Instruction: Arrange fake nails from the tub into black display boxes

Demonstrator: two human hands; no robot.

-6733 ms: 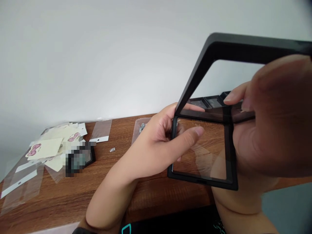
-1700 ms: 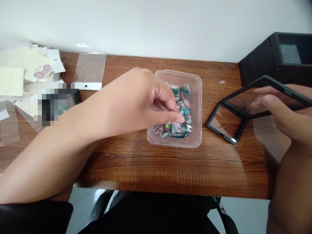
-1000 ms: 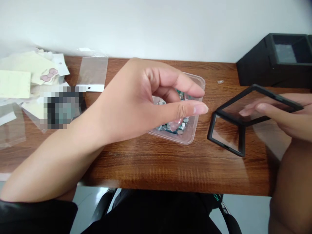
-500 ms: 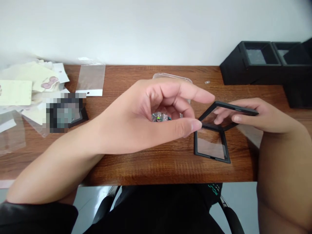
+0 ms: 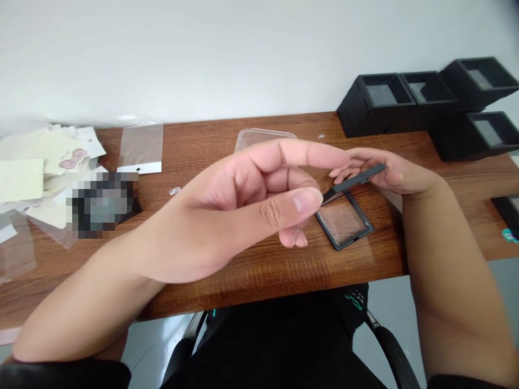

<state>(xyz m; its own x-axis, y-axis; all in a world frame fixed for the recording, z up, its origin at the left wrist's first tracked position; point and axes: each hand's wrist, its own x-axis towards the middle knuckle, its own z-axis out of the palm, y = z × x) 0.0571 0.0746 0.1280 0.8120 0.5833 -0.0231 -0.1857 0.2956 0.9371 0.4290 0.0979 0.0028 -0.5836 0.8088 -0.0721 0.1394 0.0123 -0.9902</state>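
Observation:
My left hand (image 5: 243, 205) hovers over the middle of the wooden table (image 5: 251, 270). Its thumb and forefinger reach toward a black hinged frame case (image 5: 344, 224), and its other fingers are curled in, hiding whatever they hold. The case has clear film panes; its lower half lies flat on the table. My right hand (image 5: 399, 173) grips the raised upper half (image 5: 359, 180) by its edge and holds it open. A clear plastic tub (image 5: 259, 135) sits behind my left hand, with only its far rim showing.
Several black open boxes (image 5: 425, 97) are stacked at the back right. Clear bags (image 5: 140, 146) and cream cards with pink bows (image 5: 60, 156) lie at the left around a pixelated dark object (image 5: 103, 202). A tiny clear piece (image 5: 175, 190) lies on the wood. Another black item (image 5: 508, 213) sits at the right edge.
My left hand has left the tub of small coloured pieces and moved right to the case. My right hand has brought the open case leftward and lowered its upper half.

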